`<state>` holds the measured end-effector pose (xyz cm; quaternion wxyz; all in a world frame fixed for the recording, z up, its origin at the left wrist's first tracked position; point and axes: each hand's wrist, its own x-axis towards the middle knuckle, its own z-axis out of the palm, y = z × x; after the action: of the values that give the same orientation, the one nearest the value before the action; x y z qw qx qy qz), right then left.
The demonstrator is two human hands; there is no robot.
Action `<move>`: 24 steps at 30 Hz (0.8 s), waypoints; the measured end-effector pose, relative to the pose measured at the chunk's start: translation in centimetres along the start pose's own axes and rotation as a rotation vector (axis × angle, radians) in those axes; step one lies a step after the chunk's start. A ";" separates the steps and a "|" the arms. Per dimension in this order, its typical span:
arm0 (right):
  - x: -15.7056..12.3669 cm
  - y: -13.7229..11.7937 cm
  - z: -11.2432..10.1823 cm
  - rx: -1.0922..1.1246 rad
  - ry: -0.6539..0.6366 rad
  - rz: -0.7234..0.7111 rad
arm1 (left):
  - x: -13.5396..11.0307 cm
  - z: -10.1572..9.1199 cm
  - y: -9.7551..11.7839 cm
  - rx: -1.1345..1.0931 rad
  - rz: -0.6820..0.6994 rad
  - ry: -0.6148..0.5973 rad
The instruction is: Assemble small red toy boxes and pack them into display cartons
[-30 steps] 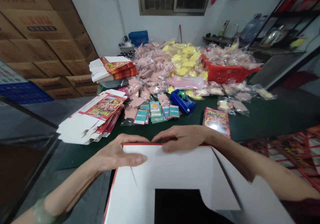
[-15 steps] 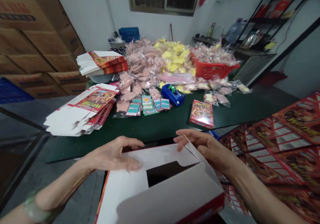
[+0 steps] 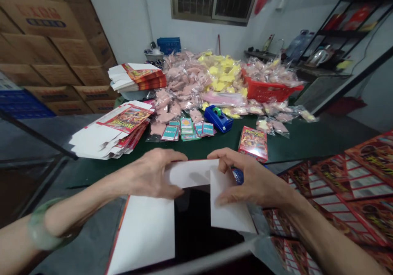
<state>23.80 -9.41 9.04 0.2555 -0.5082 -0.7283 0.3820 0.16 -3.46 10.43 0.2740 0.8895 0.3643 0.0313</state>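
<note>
I hold a white-lined red cardboard box (image 3: pixel 144 230) in front of me at the near edge of the green table (image 3: pixel 307 142). My left hand (image 3: pixel 153 174) grips the far flap with thumb and fingers pinched on it. The fingers of my right hand (image 3: pixel 250 180) press the right side flap (image 3: pixel 227 205) inward. The box's inside shows dark between the flaps. A green bangle is on my left wrist.
Flat box blanks (image 3: pixel 107 133) lie stacked at left, more (image 3: pixel 138 78) behind them. Small teal cards (image 3: pixel 187 129), a blue tape dispenser (image 3: pixel 218 118) and a red packet (image 3: pixel 253 142) lie mid-table. Bagged pink and yellow items (image 3: pixel 208 76) and a red basket (image 3: pixel 270 88) fill the back. Red printed boxes (image 3: pixel 346 176) sit at right.
The box has been turned and its flaps folded; my right hand moved from the far edge onto the right side flap, and my left hand shifted to pinch the far flap.
</note>
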 end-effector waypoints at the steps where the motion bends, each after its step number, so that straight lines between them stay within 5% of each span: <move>1: -0.3 -0.6 0.2 -0.084 0.033 -0.050 | -0.4 -0.6 0.4 0.056 0.023 0.072; 4: -1.1 -1.5 1.5 -0.290 0.139 -0.188 | -1.2 -1.8 1.4 0.213 0.089 0.218; 10: -0.4 -0.5 3.9 -0.674 0.370 -0.299 | -0.5 -1.1 0.8 0.271 0.175 0.301; 18: 1.6 0.8 4.2 -0.754 0.078 -0.223 | 0.2 -1.0 0.0 0.261 0.203 0.297; 21: 2.2 1.1 4.6 -0.772 0.105 -0.210 | 0.4 -0.8 -0.3 0.262 0.187 0.304; 24: 2.6 1.1 4.4 -0.765 0.279 -0.185 | 0.2 -0.4 -0.5 0.282 0.141 0.300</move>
<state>20.15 -8.08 5.51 0.1776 -0.5456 -0.8189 -0.0133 -0.06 -2.85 10.45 0.0865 0.9276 0.3388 0.1311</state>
